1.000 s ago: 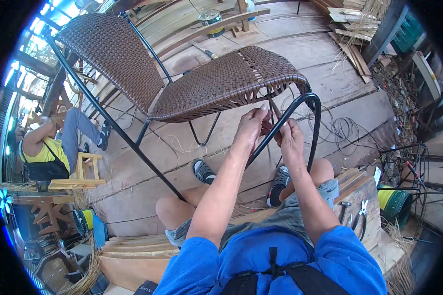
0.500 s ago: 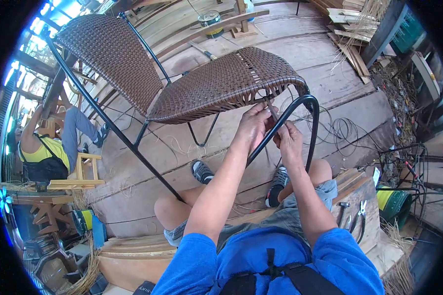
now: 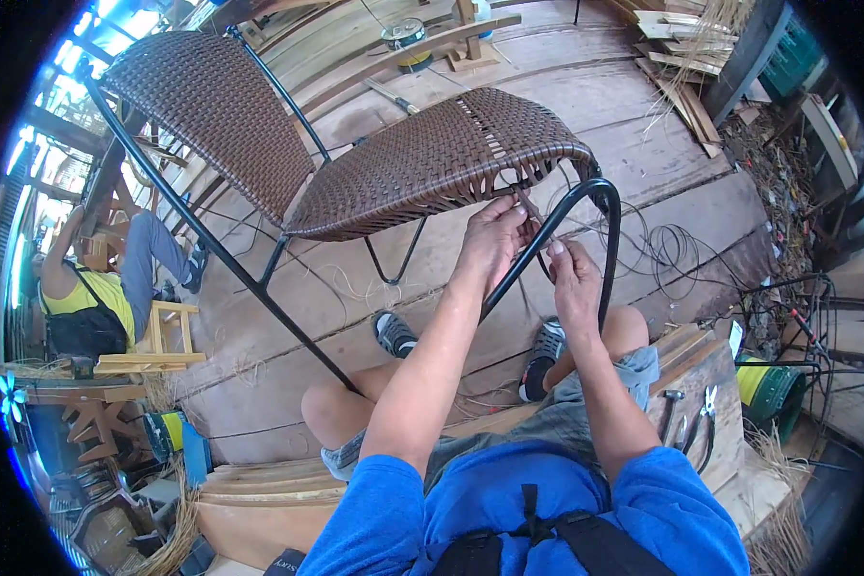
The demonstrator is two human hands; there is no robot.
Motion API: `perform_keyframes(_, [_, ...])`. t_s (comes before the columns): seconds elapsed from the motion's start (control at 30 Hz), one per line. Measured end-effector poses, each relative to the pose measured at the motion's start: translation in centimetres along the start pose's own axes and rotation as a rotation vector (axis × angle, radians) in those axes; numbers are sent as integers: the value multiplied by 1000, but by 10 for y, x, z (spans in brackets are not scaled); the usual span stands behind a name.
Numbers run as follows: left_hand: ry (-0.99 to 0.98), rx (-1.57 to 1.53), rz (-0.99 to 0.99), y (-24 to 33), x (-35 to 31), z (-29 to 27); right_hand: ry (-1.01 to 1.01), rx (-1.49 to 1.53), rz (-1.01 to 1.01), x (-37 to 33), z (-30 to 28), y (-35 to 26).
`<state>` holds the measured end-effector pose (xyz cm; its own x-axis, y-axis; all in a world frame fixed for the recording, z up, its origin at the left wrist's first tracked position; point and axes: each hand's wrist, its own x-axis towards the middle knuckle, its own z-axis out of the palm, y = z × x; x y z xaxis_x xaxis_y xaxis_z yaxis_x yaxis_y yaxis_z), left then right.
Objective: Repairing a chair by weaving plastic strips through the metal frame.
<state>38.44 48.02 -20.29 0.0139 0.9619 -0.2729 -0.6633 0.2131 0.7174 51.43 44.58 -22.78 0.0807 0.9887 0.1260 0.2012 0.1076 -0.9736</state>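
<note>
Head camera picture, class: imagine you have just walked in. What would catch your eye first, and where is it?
First, the brown woven chair on its black metal frame, filling the upper middle above the plank floor. Just below its front edge, the left hand and right hand pinch a thin strand hanging from the seat. At far left another person sits by a small wooden stool.

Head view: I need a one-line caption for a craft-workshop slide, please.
Both hands, left hand and right hand, work a strand at the front edge of a brown woven chair seat.
</note>
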Motion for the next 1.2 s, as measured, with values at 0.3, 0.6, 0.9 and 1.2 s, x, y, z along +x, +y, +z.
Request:
perform_keyframes(0.3, [0, 22, 16, -4, 3, -4, -90, 510, 376, -6, -10, -33])
perform_keyframes(0.6, [7, 67, -4, -1, -2, -2, -141, 648, 386, -16, -11, -30])
perform_keyframes(0.9, [-9, 73, -10, 2, -6, 0, -265, 702, 423, -19, -26, -40])
perform_keyframes(1.2, [60, 178, 51, 5, -16, -1, -326, 333, 442, -39, -11, -26])
